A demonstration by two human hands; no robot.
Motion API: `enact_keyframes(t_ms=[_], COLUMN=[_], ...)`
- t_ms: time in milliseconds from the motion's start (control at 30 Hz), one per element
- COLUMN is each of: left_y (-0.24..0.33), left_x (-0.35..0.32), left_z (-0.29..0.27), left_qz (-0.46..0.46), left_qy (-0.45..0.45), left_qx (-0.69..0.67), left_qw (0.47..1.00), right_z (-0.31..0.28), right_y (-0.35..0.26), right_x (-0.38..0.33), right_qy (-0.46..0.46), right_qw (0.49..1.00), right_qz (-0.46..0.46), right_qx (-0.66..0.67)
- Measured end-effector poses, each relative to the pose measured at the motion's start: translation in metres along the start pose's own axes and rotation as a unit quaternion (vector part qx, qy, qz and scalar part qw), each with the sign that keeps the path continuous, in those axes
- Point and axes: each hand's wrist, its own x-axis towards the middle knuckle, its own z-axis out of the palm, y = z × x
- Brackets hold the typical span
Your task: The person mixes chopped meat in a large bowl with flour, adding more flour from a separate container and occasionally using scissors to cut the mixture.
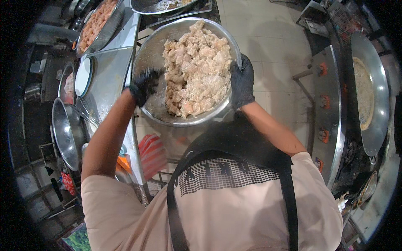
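My right hand [242, 83] clamps the steel bowl [153, 46] rim, left hand [144, 85] curled, blurry, beside the floured chicken [197, 69] — I'd fold gently, bowl steady.

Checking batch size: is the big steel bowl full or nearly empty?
Fairly full: the steel bowl holds a heap of pale coated meat pieces across its middle and right; bare metal shows at left.

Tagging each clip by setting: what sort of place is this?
Most likely a commercial kitchen. A large steel bowl of coated meat pieces is held by black-gloved hands, a wide wok sits on a burner range at right, and steel counters carry more trays.
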Motion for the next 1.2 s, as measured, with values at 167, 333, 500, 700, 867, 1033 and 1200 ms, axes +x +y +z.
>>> enact_keyframes(t_ms=[167,333,500,700,867,1033,1200], left_y=[-0.002,-0.054,-0.027,0.032,0.046,0.002,-0.03], left_x=[-0.032,0.069,0.087,0.015,-0.016,-0.008,0.07], left_z=[0.091,0.061,0.075,0.049,0.041,0.069,0.069], left_qz=[-0.023,0.068,0.133,0.445,0.043,-0.04,0.002], left_qy=[0.094,-0.001,-0.003,0.124,0.071,0.044,-0.011], left_qx=[-0.095,-0.337,-0.411,0.406,-0.012,-0.082,-0.311], left_qw=[0.991,0.939,0.902,0.789,0.996,0.995,0.95], right_z=[-0.016,-0.004,-0.002,-0.053,-0.036,-0.03,-0.025], right_y=[-0.007,0.009,-0.011,-0.01,-0.034,0.001,0.001], right_x=[-0.017,0.034,-0.002,-0.036,0.053,0.07,0.052], right_qy=[-0.043,-0.071,-0.021,-0.127,-0.11,-0.095,-0.056], right_qw=[0.988,0.994,0.995,0.96,0.98,0.992,0.996], right_qz=[0.128,0.084,0.09,-0.024,0.127,0.036,0.05], right_qx=[-0.074,-0.009,-0.032,-0.25,-0.11,-0.069,-0.042])
